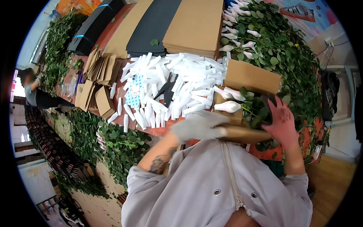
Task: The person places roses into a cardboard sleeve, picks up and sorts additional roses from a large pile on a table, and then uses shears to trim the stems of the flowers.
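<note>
My left hand (198, 126), in a pale glove and blurred by motion, lies at the near edge of a brown cardboard piece (242, 134). My right hand (283, 122), in a reddish glove, has its fingers spread beside the leafy stems (255, 109). Between the hands, several flower heads in white net sleeves (228, 106) rest on cardboard, heads pointing left. A corrugated cardboard sheet (252, 77) stands just behind them. To the left spreads a pile of white foam sleeves (185, 83), with black scissors (168, 90) and a phone in a blue-and-white case (134, 90) on top.
Stacks of brown card (193, 26) and black card (153, 28) lie at the back. Netted flowers with leaves (272, 49) cover the right side. Folded cardboard pieces (102, 68) sit at the left. Another person (32, 89) stands far left near more greenery (60, 49).
</note>
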Motion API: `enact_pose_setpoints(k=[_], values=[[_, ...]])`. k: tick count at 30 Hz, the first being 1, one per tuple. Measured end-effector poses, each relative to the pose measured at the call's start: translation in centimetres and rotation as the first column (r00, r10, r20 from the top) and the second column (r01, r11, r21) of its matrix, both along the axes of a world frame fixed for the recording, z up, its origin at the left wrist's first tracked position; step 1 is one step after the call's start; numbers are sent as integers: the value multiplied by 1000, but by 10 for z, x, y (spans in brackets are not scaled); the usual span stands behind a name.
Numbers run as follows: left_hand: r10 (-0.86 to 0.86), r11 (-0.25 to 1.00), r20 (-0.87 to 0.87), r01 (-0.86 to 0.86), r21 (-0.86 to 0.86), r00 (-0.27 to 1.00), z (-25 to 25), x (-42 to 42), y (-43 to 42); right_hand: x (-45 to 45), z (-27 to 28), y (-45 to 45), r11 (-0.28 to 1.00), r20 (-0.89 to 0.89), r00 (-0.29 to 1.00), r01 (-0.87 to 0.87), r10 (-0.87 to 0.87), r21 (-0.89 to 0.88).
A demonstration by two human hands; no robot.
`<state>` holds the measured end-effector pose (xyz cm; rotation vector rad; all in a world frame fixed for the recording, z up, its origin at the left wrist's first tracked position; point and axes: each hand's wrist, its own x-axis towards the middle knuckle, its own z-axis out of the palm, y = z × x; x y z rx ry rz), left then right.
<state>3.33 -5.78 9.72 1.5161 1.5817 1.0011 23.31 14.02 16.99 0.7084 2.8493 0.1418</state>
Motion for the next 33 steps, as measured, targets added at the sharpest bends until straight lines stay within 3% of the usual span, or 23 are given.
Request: enact_pose_setpoints(k=[1, 2, 3, 4, 5, 7, 9, 11, 12, 13, 15, 17, 18, 19, 20, 21, 22, 23, 25, 27, 30, 31, 33], values=[[71, 997, 163, -63, -53, 984, 7, -23, -16, 9, -1, -8, 993, -85, 996, -32, 22, -111], [303, 950, 260, -311, -10, 917, -26, -47, -37, 14, -2, -14, 974, -172, 984, -71, 33, -217], [535, 839, 2, -531, -116, 845, -30, -82, -57, 9, 1, -27, 978, -69, 995, -83, 71, -190], [739, 606, -200, -765, -220, 643, -21, -109, -70, 8, -9, -31, 972, -89, 995, -63, 44, -227], [776, 506, -507, -851, 143, 376, -64, -150, -99, 10, -23, -34, 964, -105, 994, -45, 17, -264], [514, 347, -790, -923, -164, 334, -70, -189, -123, 16, -44, -42, 946, -180, 983, -28, -32, -322], [466, 424, -664, -806, -412, 585, -108, -222, -150, 18, -60, -49, 926, -249, 964, -13, -87, -376], [410, 441, -694, -795, -417, 592, -98, -216, -133, 20, -74, -58, 938, -149, 987, 0, -55, -347], [367, 409, -765, -831, -377, 528, -91, -208, -124, 26, -87, -60, 979, -215, 977, -54, 11, -196], [318, 381, -830, -863, -331, 458, -88, -203, -118, 28, -95, -63, 980, -215, 977, -36, -6, -195], [135, 402, -891, -846, -351, 433, -81, -193, -108, 29, -104, -68, 899, -431, 880, -11, -199, -438], [301, 323, -801, -846, -425, 517, -84, -205, -103, 28, -109, -71, 848, -524, 791, -13, -316, -530], [338, 453, -842, -856, -247, 422, -115, -221, -122, 27, -110, -72, 683, -489, 755, -75, -437, -726], [394, 566, -857, -823, -58, 331, -145, -242, -147, 26, -106, -71, 623, -481, 751, -119, -452, -773], [473, 548, -792, -832, -80, 387, -142, -257, -157, 25, -103, -70, 558, -469, 749, -162, -468, -814], [594, 541, -640, -831, -129, 487, -132, -263, -161, 24, -97, -68, 860, -511, 841, -118, -179, -497], [699, 532, -461, -828, -176, 547, -122, -268, -165, 23, -92, -67, 994, -445, 893, -98, 67, -48], [789, 549, -161, -798, -249, 593, -104, -269, -165, 21, -87, -68, 997, -445, 895, -58, 33, -41], [831, 555, 182, -803, -216, 525, -36, -216, -139, 17, -79, -68, 975, -406, 913, -48, -46, -219], [538, 718, 645, -695, -15, 543, 6, -154, -103, 23, -94, -65, 967, -532, 843, -67, -77, -246], [292, 859, 818, -513, 4, 496, 10, -75, -63, 31, -92, -56, 928, -897, 430, -283, -102, -241], [114, 930, 920, -365, 33, 374, -23, -62, -54, 35, -87, -55, 928, -894, 436, -284, -101, -243], [7, 970, 984, -242, 38, 180, -5, 4, -18, 41, -73, -58, 908, -894, 406, -272, -191, -318]])
